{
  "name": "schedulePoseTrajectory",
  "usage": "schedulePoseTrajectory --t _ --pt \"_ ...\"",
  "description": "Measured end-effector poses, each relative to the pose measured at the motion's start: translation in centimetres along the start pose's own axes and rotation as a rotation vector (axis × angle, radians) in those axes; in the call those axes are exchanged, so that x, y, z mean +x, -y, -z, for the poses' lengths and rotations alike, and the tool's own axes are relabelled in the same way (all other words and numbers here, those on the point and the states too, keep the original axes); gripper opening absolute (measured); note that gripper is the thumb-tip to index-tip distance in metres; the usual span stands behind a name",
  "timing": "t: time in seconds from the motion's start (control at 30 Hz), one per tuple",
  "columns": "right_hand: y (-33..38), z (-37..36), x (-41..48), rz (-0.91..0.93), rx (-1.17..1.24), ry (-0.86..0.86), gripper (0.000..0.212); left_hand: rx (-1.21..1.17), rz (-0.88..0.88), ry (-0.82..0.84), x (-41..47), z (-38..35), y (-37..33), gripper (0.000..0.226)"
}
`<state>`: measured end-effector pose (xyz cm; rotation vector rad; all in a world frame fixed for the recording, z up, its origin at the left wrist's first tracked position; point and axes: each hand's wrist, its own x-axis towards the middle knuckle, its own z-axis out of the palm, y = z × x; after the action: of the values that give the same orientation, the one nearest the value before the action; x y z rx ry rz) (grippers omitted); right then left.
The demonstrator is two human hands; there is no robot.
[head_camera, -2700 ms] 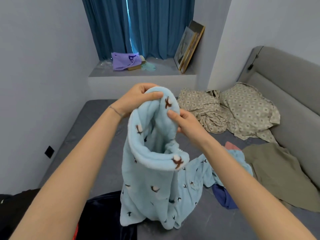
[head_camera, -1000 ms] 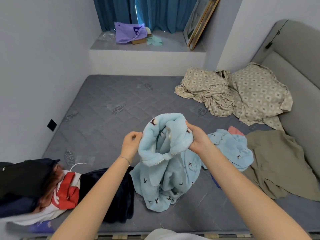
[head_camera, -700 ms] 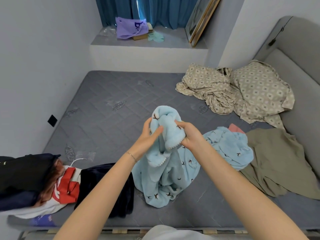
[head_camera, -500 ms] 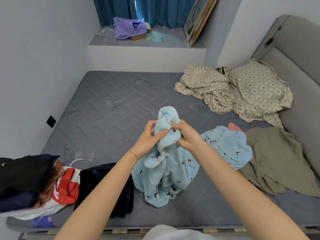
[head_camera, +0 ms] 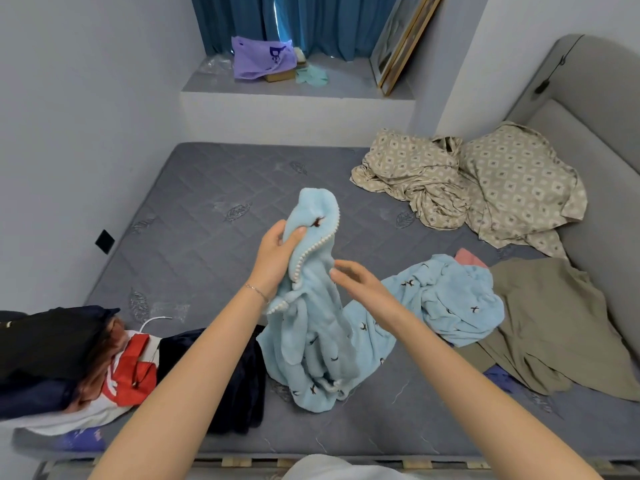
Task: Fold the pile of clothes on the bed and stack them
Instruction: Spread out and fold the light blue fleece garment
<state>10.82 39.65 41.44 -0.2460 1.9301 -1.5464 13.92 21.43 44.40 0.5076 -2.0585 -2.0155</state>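
Far left, near edge: stack of folded dark clothes (head_camera: 45, 351), black over navy, soft-edged. Against it, a crumpled red-and-white garment (head_camera: 135, 372) with a thin white cord. Next, a navy garment (head_camera: 239, 382), smooth, folded roughly square.

All lie on a grey mattress (head_camera: 194, 237), quilted in diamonds with stitched leaf motifs.

Centre: light blue fleece garment (head_camera: 311, 341), plush, printed with small dark birds, one edge trimmed with a row of white beads. Its upper part is lifted into a narrow peak; its lower part is bunched on the mattress just right of the navy garment.

Left hand (head_camera: 277, 258), a thin chain at its wrist, grasps the raised fleece below the peak, thumb across the front by the beaded edge.

Right hand (head_camera: 360, 282): released, fingers stretched towards the fleece lower down. Motion blur leaves it unclear whether the fingertips touch the cloth.

Right of centre: matching blue fleece heap (head_camera: 450, 299), rumpled; a pink cloth corner (head_camera: 469, 259) shows behind it. Beyond, an olive garment (head_camera: 554, 327), thin, spread loosely.

Rear ledge: purple bag (head_camera: 261, 58) with dark lettering, only a "D" legible; teal curtains (head_camera: 294, 22); gilt-framed pictures (head_camera: 401, 39) leaning.

Rear right: beige bedding (head_camera: 467, 185), diamond-patterned, crumpled, against a grey padded headboard (head_camera: 595, 133).
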Motion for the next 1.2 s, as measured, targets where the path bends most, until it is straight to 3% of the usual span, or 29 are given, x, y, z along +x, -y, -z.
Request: schedulePoseTrajectory --t 0.13,0.33,0.5,0.63,0.73,0.83,0.97,1.07,1.2 --pt "0.2 -2.7 0.5 0.135 -0.038 -0.11 0.026 0.017 -0.005 0.034 0.2 0.1 -1.5 0.028" --pt "2.0 -3.3 0.9 0.256 -0.116 -0.146 0.035 0.134 -0.039 0.12 0.8 1.6 -2.5 0.031" --pt "3.7 -2.4 1.4 0.196 0.207 -0.283 0.033 0.326 -0.031 0.223 1.2 3.6 -3.1 0.038" --pt "5.3 -0.9 1.6 0.183 0.303 -0.308 0.036 0.39 0.172 0.217 1.1 5.7 -0.8 0.052" --pt "5.8 0.2 1.6 0.186 0.347 -0.315 0.034 0.202 0.406 0.189 -0.3 6.6 2.3 0.071" --pt "5.8 0.6 1.7 0.153 0.44 -0.308 0.032 0.04 0.562 0.266 -1.8 7.5 6.6 0.09" --pt "5.7 1.1 1.7 0.113 0.508 -0.273 0.033 0.123 0.582 0.424 -4.2 6.4 9.5 0.104" --pt "5.8 1.0 1.4 0.097 0.482 -0.249 0.028 0.191 0.413 0.439 -4.2 4.5 10.3 0.094" --pt "5.8 0.9 1.1 0.082 0.493 -0.22 0.018 0.241 0.289 0.357 -2.9 1.9 9.1 0.058"
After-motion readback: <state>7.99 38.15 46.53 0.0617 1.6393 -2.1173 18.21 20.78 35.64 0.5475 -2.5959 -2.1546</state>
